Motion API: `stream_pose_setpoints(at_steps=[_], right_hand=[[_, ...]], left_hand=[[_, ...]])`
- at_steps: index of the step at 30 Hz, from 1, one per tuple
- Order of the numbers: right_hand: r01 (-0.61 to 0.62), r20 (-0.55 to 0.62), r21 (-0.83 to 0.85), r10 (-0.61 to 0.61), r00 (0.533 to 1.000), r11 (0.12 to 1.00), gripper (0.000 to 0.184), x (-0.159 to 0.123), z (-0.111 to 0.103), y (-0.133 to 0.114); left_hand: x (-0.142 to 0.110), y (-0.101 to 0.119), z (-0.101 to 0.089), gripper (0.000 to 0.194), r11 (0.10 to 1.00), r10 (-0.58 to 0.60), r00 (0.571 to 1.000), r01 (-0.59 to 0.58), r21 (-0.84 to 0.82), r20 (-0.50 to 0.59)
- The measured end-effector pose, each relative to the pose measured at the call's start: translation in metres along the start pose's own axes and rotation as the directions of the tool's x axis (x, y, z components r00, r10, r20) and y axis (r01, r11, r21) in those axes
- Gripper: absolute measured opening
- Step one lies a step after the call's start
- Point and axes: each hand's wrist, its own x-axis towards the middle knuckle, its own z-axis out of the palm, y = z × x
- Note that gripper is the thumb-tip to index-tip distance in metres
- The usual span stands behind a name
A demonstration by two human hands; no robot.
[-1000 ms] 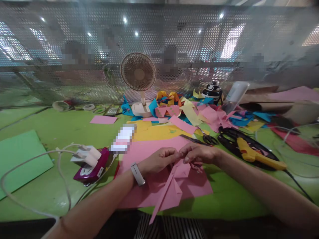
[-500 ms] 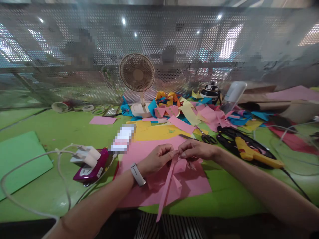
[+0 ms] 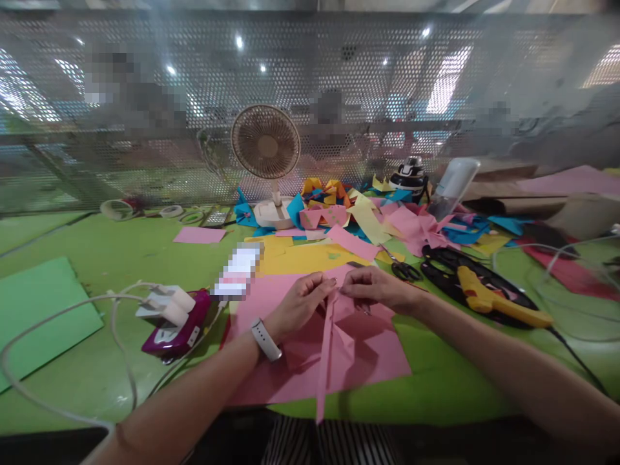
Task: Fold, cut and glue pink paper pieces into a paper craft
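Observation:
Pinched between the thumb and fingers of my left hand [image 3: 304, 300] is the top of a pink paper piece with a long narrow strip [image 3: 324, 361] hanging toward the table's front edge. My right hand [image 3: 380, 290] is closed beside it, its fingertips on the same piece just right of the left thumb. Folded pink flaps [image 3: 343, 343] stick out below the right fingers. Beneath both hands lies a flat pink sheet [image 3: 264, 381]. A white watch band [image 3: 265, 339] circles my left wrist. The exact grip at the fingertips is partly hidden.
Scissors [image 3: 405, 270] and a yellow glue gun [image 3: 498, 300] on a black tray [image 3: 440, 261] are at right. A purple power adapter [image 3: 177, 326] with white cables and a phone [image 3: 238, 271] lie left. Behind stand a fan [image 3: 266, 142] and colored paper scraps [image 3: 368, 219].
My hands have drawn slightly apart and shifted a little. The hanging pink strip has swung to the right and now points more nearly straight toward me.

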Motion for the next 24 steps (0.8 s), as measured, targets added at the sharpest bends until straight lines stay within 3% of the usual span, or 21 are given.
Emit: stream_pose_setpoints(at_steps=[4, 6, 8, 10, 11, 12, 15, 17, 20, 24], right_hand=[[0.012, -0.116, 0.003, -0.012, 0.993, 1.000, 0.028, 0.002, -0.005, 0.002], [0.056, -0.184, -0.064, -0.067, 0.981, 0.996, 0.027, 0.001, -0.007, 0.001], [0.168, -0.319, -0.225, -0.236, 0.918, 0.960, 0.022, -0.001, -0.008, -0.001], [0.293, -0.364, -0.463, -0.481, 0.798, 0.837, 0.016, -0.006, -0.006, -0.006], [0.346, -0.308, -0.569, -0.583, 0.752, 0.746, 0.019, -0.009, -0.004, -0.008], [0.395, -0.206, -0.644, -0.645, 0.736, 0.655, 0.025, -0.012, -0.002, -0.009], [0.490, 0.104, -0.748, -0.650, 0.753, 0.448, 0.043, -0.015, 0.007, -0.009], [0.498, 0.191, -0.792, -0.631, 0.752, 0.354, 0.045, -0.013, 0.012, -0.005], [0.494, 0.208, -0.813, -0.637, 0.742, 0.310, 0.037, -0.007, 0.012, 0.002], [0.480, 0.182, -0.796, -0.611, 0.771, 0.368, 0.027, -0.004, 0.007, 0.006]], left_hand=[[-0.003, 0.000, 0.001, 0.043, 0.971, -0.195, 0.959, 0.219, -0.095, 0.207], [-0.003, 0.000, 0.001, 0.045, 0.955, -0.243, 0.935, 0.277, -0.104, 0.259], [-0.002, -0.001, 0.000, 0.043, 0.945, -0.256, 0.946, 0.288, -0.154, 0.200], [0.001, -0.001, -0.003, 0.042, 0.930, -0.264, 0.961, 0.277, -0.241, 0.086], [0.003, -0.001, -0.005, 0.041, 0.923, -0.268, 0.963, 0.265, -0.281, 0.027], [0.004, -0.002, -0.007, 0.040, 0.917, -0.270, 0.963, 0.250, -0.312, -0.024], [0.007, -0.003, -0.010, 0.038, 0.904, -0.247, 0.965, 0.194, -0.381, -0.093], [0.007, -0.004, -0.010, 0.040, 0.891, -0.220, 0.972, 0.166, -0.423, -0.082], [0.006, -0.006, -0.007, 0.046, 0.878, -0.205, 0.977, 0.156, -0.453, -0.062], [0.005, -0.009, -0.004, 0.046, 0.871, -0.229, 0.972, 0.179, -0.457, -0.055]])
